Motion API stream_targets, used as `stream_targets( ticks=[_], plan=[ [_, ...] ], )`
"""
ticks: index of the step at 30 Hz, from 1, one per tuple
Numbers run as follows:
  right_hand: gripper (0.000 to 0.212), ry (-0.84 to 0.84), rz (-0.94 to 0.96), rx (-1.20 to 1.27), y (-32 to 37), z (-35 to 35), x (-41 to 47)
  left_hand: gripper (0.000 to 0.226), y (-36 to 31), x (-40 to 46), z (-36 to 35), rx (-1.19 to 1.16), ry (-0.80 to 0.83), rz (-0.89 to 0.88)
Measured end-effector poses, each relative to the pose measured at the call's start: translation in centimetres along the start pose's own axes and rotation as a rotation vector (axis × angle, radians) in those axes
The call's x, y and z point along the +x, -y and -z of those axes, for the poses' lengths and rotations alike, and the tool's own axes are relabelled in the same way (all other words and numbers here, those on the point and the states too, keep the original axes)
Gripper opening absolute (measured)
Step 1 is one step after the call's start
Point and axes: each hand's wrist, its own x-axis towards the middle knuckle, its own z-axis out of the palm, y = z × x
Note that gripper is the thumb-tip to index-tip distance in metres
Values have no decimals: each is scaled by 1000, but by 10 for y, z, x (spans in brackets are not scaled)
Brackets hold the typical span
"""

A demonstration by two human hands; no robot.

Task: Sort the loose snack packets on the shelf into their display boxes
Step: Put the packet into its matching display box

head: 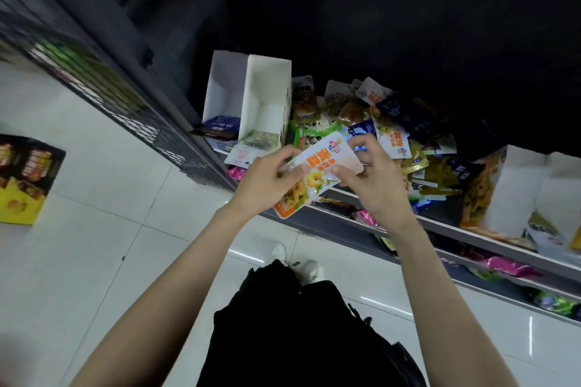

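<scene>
Down by our left, well away from the hands, a yellow and black carton (pixel 22 179) is lying on the tiled floor (pixel 103 214). Just beyond our left hand (pixel 267 179), two white display boxes (pixel 251 107) are standing open on the shelf (pixel 446 229). We are gripping a white and orange snack packet (pixel 317 171) between both hands, the left hand's thumb and fingers pinching its lower end, the right hand (pixel 371 179) pinching its upper edge. Past the right hand, loose packets (pixel 393 122) are lying heaped, and further right another display box (pixel 518 195) is standing.
</scene>
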Motion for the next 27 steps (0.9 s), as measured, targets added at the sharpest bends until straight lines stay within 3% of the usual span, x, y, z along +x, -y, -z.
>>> stream_targets(
  ticks=[2, 4, 7, 10, 13, 16, 18, 21, 24, 27],
  plan=[
    [22, -23, 259, -353, -2, -15, -3, 17, 7, 2, 0, 136, -86, -5],
    [19, -78, 358, -449, -3, -25, -2, 20, 11, 7, 3, 179, -124, -17],
    [19, -202, 132, -277, -4, -28, 5, 9, 15, 12, 12, 152, -68, -83],
    [19, -253, -62, -135, -13, -29, 3, 17, 16, 18, 15, 316, -46, -234],
    [13, -276, -51, -105, -22, -24, -10, 21, 8, 27, 6, 445, -55, -361],
    [21, -368, 31, -99, -41, 8, -29, 31, -2, 40, -21, 474, -44, -477],
    [27, -527, 41, -187, -60, 42, -47, 36, -10, 49, -51, 428, -71, -509],
    [32, -820, -14, -334, -93, 104, -83, 27, -31, 58, -111, 284, -106, -550],
    [33, -978, -114, -405, -123, 156, -114, 22, -52, 66, -179, 87, 79, -390],
    [33, -973, -134, -472, -146, 187, -123, 28, -65, 78, -243, 40, 266, -164]
  ],
)
